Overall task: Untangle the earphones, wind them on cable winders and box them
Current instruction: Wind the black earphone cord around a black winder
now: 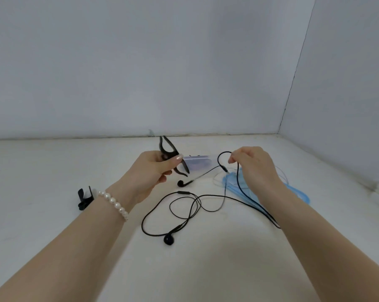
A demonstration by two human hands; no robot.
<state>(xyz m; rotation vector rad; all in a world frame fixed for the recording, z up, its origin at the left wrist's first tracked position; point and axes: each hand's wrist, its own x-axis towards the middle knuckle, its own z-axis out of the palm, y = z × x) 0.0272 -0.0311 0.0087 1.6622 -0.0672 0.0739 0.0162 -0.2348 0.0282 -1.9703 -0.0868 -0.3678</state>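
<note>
The left hand [149, 171] is gripping a black forked plastic cable winder [173, 158] between thumb and curled fingers. At three o'clock from it, the right hand [254, 168] is pinching the thin black earphone cable [222, 154], which is trailing limply over the white table [53, 171]. It looks light, floppy and snag-prone, best held near the plug end.

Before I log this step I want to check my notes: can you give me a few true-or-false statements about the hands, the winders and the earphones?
1. The left hand holds a black cable winder. True.
2. The right hand is open and off the cable. False: it pinches the black earphone cable.
3. Both earbuds are lifted off the table. False: one earbud and the other lie on the table.
4. A second black winder lies beside the left wrist. True.
5. The cable is fully wound. False: it lies in loose loops.
</note>
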